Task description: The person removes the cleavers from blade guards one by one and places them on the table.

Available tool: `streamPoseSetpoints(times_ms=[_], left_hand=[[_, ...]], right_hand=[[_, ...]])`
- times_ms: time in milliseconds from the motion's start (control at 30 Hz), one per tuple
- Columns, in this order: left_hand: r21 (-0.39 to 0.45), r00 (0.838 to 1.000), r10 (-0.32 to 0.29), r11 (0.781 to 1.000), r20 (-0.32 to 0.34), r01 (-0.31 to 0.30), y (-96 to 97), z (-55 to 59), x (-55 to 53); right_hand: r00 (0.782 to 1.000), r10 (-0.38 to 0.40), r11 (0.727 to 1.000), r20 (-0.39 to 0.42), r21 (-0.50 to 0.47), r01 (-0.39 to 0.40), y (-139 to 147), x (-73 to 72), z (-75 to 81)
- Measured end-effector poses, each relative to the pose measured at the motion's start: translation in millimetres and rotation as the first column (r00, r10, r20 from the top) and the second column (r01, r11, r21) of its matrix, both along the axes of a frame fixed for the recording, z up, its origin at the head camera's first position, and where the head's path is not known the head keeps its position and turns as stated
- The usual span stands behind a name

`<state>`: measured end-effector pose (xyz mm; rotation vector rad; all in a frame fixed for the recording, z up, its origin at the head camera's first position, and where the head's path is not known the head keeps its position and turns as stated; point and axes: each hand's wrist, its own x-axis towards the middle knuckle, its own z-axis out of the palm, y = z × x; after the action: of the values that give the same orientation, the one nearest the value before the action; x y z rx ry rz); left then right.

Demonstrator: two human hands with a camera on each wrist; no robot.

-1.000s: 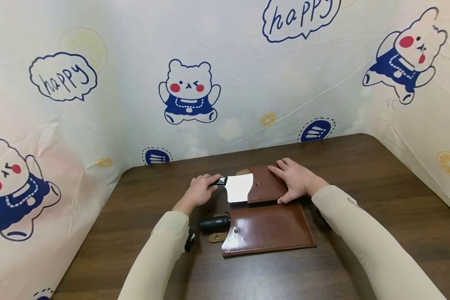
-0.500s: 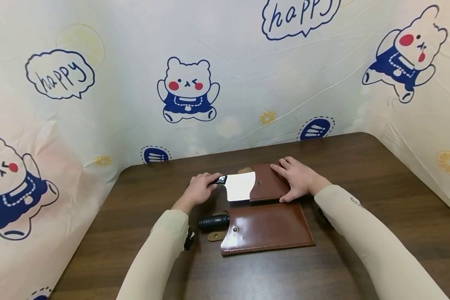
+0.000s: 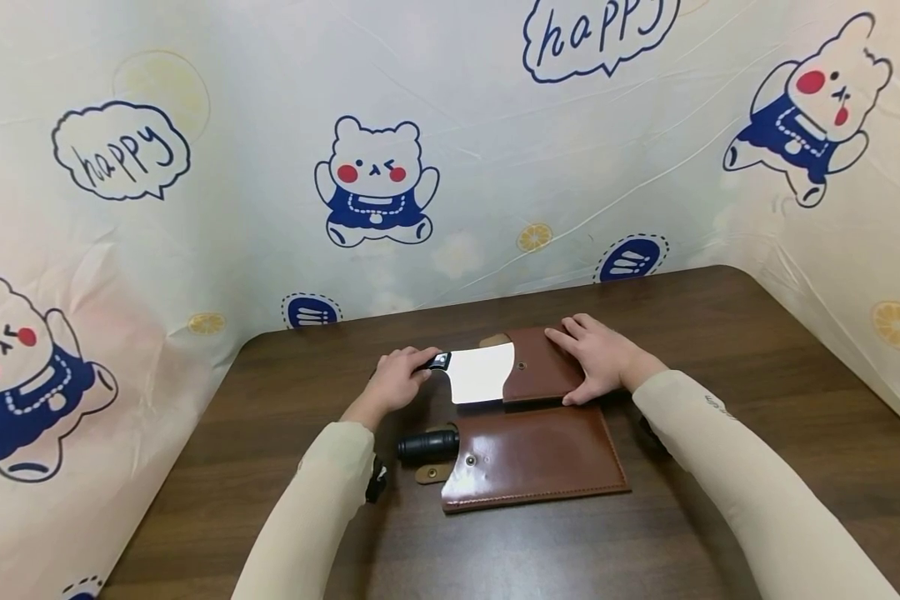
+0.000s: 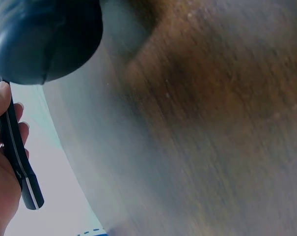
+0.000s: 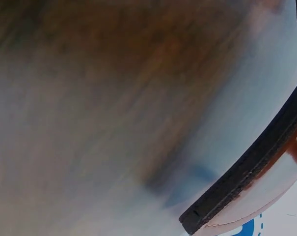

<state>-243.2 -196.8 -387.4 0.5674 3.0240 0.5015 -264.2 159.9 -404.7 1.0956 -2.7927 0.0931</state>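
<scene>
In the head view my left hand (image 3: 399, 379) grips the dark handle of a cleaver (image 3: 480, 375), whose wide bright blade runs into a brown leather sheath (image 3: 540, 367). The left wrist view shows fingers and thumb wrapped round that black handle (image 4: 13, 142). My right hand (image 3: 600, 358) holds the sheath's right part, thumb at its near edge and fingers spread over its top. The sheath's thick dark edge (image 5: 251, 167) crosses the right wrist view, with a finger behind it. The blade's far part is hidden inside the leather.
Nearer me lies a second brown leather sheath (image 3: 536, 458) with a thick black handle (image 3: 427, 446) sticking out at its left. An unfastened snap strap (image 3: 432, 474) lies below that handle. The dark wooden table (image 3: 270, 500) is backed by a printed cloth (image 3: 480, 167).
My right hand and the sheath have shifted a little right, while the cleaver in my left hand has moved slightly left. More of the blade shows. The nearer sheath has stayed put.
</scene>
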Motion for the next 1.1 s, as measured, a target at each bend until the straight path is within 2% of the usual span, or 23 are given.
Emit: streamPoseSetpoints(times_ms=[500, 800, 1100], left_hand=[[-0.003, 1.0, 0.013, 1.0, 0.007, -0.013, -4.9, -1.9, -1.7], [-0.005, 1.0, 0.017, 1.0, 0.024, -0.017, -4.7, -0.1, -1.9], [-0.009, 1.0, 0.004, 1.0, 0.008, -0.004, -8.4, -1.8, -2.6]], right_hand=[[1.0, 0.001, 1.0, -0.017, -0.008, -0.002, 5.5, -0.5, -1.5], [1.0, -0.017, 1.0, 0.008, 0.003, 0.017, 9.1, -1.9, -2.2], [1.0, -0.012, 1.0, 0.025, -0.001, 0.012, 10.8, -2.9, -2.0]])
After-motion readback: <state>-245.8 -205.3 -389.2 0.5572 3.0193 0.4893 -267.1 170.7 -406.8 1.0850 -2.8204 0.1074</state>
